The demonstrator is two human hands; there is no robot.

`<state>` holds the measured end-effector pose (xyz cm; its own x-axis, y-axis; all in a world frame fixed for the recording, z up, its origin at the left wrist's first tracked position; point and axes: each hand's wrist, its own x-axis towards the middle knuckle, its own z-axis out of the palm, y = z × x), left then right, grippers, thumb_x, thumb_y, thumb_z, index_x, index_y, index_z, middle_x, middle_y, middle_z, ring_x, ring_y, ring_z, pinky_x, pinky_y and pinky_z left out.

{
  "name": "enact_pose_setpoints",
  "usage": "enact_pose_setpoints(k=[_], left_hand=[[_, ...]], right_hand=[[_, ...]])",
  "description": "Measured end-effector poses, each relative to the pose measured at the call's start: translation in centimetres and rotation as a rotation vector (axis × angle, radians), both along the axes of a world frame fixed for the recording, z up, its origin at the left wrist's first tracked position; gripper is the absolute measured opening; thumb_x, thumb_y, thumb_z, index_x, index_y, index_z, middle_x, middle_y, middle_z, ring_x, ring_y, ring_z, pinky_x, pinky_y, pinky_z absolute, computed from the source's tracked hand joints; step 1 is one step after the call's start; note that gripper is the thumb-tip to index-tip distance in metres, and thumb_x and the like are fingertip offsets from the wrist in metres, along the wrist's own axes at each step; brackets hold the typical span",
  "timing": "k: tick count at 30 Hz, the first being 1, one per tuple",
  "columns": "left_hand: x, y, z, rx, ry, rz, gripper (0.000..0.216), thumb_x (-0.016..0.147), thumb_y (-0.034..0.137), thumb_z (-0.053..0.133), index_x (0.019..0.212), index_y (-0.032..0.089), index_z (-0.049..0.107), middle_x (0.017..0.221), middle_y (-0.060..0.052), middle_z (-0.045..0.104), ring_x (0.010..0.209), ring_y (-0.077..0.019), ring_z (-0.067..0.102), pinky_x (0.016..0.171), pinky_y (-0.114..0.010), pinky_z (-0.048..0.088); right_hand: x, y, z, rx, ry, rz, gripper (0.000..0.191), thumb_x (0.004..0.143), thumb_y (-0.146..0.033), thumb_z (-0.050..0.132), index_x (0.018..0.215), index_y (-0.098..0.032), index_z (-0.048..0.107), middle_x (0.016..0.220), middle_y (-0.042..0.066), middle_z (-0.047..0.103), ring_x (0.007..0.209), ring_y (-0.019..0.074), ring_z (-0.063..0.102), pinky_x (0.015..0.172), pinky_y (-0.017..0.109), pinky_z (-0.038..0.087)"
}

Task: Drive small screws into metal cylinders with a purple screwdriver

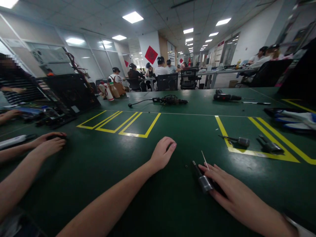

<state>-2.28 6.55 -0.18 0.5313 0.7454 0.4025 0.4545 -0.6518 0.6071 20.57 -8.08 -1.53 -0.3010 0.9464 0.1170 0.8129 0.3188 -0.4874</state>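
Observation:
My left hand (163, 153) rests on the green table (103, 171) with its fingers curled in a loose fist; whether anything is inside is hidden. My right hand (229, 192) lies flat with fingers stretched out over the dark handle of a small screwdriver-like tool (203, 180), whose metal collar and tip stick out to the left of my fingers. A thin pale pin (204, 160) shows just beyond my right fingertips. A tiny dark screw (185, 165) lies on the table between my hands.
Two more small tools (240, 141) (270, 145) lie inside yellow tape marks at right. A cabled tool (170, 99) and a black driver (225, 97) lie farther back. An open computer case (69, 93) stands at left, beside another person's hands (50, 143). Seated people fill the background.

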Motion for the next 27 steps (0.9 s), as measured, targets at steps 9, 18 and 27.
enact_pose_setpoints(k=[9, 18, 27], left_hand=[[8.2, -0.5, 4.4, 0.172, 0.441, -0.316, 0.034, 0.093, 0.037, 0.033, 0.104, 0.014, 0.056, 0.106, -0.009, 0.058, 0.1, -0.0204, 0.054, 0.086, -0.036, 0.043], [5.7, -1.8, 5.6, -0.096, 0.84, -0.277, 0.021, 0.084, 0.034, 0.051, 0.093, 0.016, 0.059, 0.085, -0.005, 0.062, 0.077, -0.0193, 0.058, 0.063, -0.028, 0.044], [6.1, -6.9, 4.0, -0.137, 0.668, -0.482, 0.01, 0.083, 0.018, 0.052, 0.088, 0.015, 0.059, 0.089, -0.005, 0.06, 0.08, -0.0161, 0.057, 0.068, -0.026, 0.045]], right_hand=[[5.3, -2.6, -1.7, 0.081, -0.153, -0.074, 0.05, 0.085, -0.031, 0.046, 0.134, -0.019, 0.047, 0.136, 0.01, 0.046, 0.121, 0.0313, 0.045, 0.094, 0.049, 0.043], [5.4, -2.5, -1.7, 0.088, -0.161, -0.032, 0.048, 0.087, -0.032, 0.042, 0.133, -0.021, 0.047, 0.137, 0.009, 0.046, 0.123, 0.0297, 0.043, 0.096, 0.052, 0.04], [5.3, -2.7, -0.9, 0.021, -0.039, -0.101, 0.052, 0.083, -0.045, 0.05, 0.13, -0.023, 0.049, 0.139, 0.01, 0.043, 0.13, 0.0346, 0.031, 0.099, 0.062, 0.028]])
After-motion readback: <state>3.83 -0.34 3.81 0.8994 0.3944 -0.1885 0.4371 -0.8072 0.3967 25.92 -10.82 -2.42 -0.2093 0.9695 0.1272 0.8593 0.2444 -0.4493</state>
